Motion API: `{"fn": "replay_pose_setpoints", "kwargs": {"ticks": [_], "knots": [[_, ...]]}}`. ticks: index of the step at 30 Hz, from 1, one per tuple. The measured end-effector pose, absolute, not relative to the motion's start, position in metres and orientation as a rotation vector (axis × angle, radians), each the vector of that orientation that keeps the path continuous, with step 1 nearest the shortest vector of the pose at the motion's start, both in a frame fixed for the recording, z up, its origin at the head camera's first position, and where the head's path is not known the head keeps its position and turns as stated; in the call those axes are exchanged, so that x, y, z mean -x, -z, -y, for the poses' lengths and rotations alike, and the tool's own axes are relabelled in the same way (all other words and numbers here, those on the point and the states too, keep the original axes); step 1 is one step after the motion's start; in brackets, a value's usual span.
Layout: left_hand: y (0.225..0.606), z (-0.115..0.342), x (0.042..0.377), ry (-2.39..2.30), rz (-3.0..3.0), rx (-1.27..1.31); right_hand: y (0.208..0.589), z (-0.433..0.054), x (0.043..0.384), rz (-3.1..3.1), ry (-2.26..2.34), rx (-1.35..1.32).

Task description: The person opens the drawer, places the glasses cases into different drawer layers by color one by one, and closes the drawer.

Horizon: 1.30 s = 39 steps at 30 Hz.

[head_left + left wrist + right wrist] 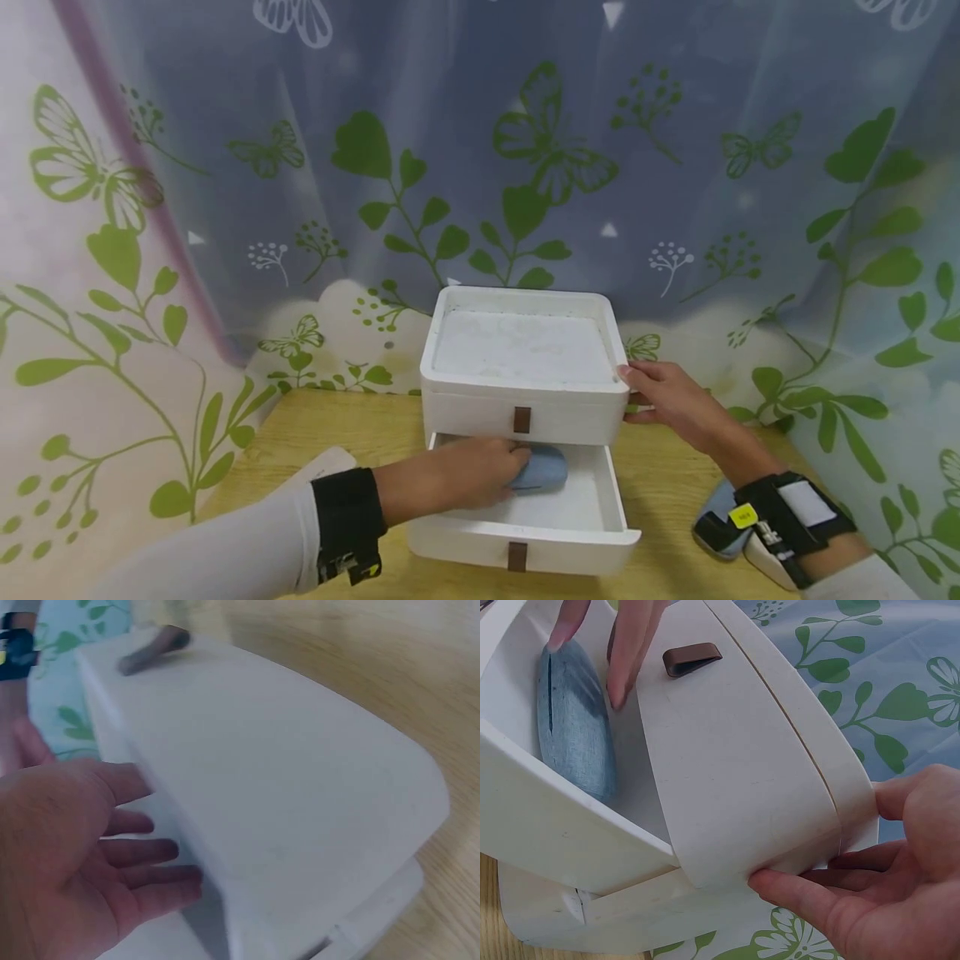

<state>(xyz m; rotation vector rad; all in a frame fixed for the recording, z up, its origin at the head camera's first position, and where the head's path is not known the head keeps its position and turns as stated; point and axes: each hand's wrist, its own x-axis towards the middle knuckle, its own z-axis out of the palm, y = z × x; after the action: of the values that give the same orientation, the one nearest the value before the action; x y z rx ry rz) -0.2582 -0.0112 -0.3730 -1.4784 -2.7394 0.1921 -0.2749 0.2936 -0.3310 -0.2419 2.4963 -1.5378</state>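
Observation:
A white two-drawer box (pixel 525 412) stands on the table with its lower drawer (pixel 592 500) pulled out. Inside that drawer lies a blue oblong case (pixel 546 469) with a dark slit (pixel 550 694). My left hand (pixel 468 475) reaches into the drawer beside the case. In the right wrist view its thumb touches one end of the case, and its fingers extend alongside. The left wrist view has the left hand (pixel 82 855) with fairly straight fingers behind the drawer front (pixel 277 780); the case is hidden there. My right hand (pixel 671 404) grips the box's upper right side, thumb at the top edge (pixel 866 799).
On the right of the wooden table (pixel 660 483) lie another blue item with black on it (pixel 720 517) and a whitish item (pixel 768 562), partly behind the right wrist. A pale flat object (pixel 322 467) lies left, partly covered by the left arm. A patterned curtain (pixel 420 167) hangs behind.

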Motion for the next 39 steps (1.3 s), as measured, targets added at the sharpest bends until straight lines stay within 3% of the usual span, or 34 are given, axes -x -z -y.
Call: {"fn": "replay_pose_setpoints", "kwargs": {"ticks": [9, 17, 26, 35, 39], "knots": [[0.335, 0.028, 0.251, 0.248, 2.545, 1.496, 0.331, -0.297, 0.275, -2.481, 1.561, 0.266], [0.307, 0.058, 0.265, 0.399, 2.28, 1.225, 0.33, -0.297, 0.276, -2.492, 1.56, 0.252], [0.311, 0.092, 0.298, 0.718, 2.518, 0.856, 0.331, -0.295, 0.277, -2.477, 1.558, 0.222], [0.327, 0.115, 0.326, 1.43, 2.83, 0.545, 0.331, -0.295, 0.277, -2.482, 1.553, 0.229], [0.334, 0.118, 0.334, 1.737, 2.839, 0.536, 0.333, -0.295, 0.278, -2.484, 1.562, 0.219]]}}
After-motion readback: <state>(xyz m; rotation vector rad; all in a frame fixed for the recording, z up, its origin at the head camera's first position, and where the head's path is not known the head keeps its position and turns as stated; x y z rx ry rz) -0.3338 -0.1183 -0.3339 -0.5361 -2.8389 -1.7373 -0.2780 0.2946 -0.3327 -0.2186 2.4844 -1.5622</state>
